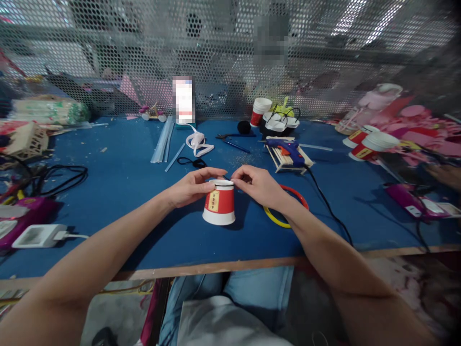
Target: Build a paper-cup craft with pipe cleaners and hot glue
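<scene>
A red and white paper cup (220, 204) stands upside down near the front of the table, a yellow label on its side. Around its upper end runs a thin black cord (225, 185). My left hand (192, 186) grips the cup from the left, thumb on the near side and fingers behind. At the cup's upper right edge, my right hand (255, 182) is closed in a pinch on the cord; its fingertips are partly hidden. Beyond my hands lies a loop of black cord (198, 163). A yellow and red ring (277, 218) lies partly under my right forearm.
A blue glue gun (290, 150) rests on a wooden stick rack, its cable trailing forward. Clear glue sticks (162, 142), white ribbon (197, 142), pliers (230, 136) and a black ball (244, 127) lie behind. More paper cups (374, 144) are at right, near another person's hand (446, 175).
</scene>
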Demonstrator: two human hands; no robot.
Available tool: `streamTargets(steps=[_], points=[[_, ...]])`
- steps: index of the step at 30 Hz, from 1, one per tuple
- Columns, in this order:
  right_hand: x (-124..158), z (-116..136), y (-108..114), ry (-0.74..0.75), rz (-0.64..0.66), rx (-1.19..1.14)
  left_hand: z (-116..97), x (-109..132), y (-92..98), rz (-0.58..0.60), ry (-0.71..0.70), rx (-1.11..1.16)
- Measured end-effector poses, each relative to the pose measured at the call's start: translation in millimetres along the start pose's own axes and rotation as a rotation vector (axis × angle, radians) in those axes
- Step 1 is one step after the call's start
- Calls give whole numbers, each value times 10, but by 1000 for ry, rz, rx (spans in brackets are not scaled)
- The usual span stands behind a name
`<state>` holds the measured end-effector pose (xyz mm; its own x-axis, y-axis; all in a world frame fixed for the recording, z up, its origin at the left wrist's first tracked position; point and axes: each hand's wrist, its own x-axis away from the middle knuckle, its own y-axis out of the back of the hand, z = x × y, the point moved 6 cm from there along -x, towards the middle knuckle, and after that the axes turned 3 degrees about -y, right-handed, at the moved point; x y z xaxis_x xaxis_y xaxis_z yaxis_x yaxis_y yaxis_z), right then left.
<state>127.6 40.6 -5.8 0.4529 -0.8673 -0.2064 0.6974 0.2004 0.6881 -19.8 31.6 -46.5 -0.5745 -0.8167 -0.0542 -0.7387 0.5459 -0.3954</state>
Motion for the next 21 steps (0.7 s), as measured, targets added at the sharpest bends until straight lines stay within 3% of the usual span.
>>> streamTargets(steps=[11,14,17,21], points=[[2,2,6,36,31,116,-12,-1,13,-11,-14,1],[16,47,105,82,-36,169,-2,-2,9,-21,-5,9],[62,156,226,139,-112,70,14,-4,26,-53,14,26],[103,226,153,139,66,-69,21,-11,42,-60,16,63]])
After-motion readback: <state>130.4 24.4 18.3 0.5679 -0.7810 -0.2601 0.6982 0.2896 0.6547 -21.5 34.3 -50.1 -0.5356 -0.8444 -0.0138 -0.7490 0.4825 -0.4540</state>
